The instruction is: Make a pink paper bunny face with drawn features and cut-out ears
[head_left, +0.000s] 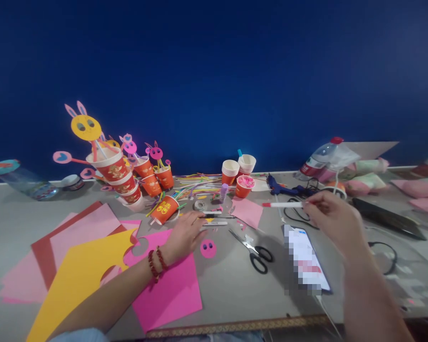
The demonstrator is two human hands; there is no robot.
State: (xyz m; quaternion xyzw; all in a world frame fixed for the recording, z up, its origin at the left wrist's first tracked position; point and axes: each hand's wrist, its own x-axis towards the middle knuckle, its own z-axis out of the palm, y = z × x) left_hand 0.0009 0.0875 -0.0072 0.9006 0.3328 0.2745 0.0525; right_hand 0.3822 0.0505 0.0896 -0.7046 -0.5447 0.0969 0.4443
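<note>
At six o'clock a cut yellow sheet [76, 275] and a magenta sheet [171, 289] are seen nearest, with scissors [256, 252] lying idle. A red-capped pen [281, 204] is pinched by the right hand [333, 221] at two o'clock, while the left hand [185, 235], fingers extended, rests beside markers [214, 219] above a finished pink face disc [208, 248]. At eleven o'clock completed bunny cups [116, 168] are stacked; plain cups [230, 171] at twelve are judged still undecorated.

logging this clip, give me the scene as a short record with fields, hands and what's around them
left hand: rests on the table, fingertips at the pens, no clear grip
right hand: holds a red-capped marker raised over the table
between hands: scissors, pink paper circle, phone
under left arm: pink sheet, yellow sheet
back of table: paper cup bunny crafts, stacked cups, glue gun, plastic bottle
surface: grey table
</note>
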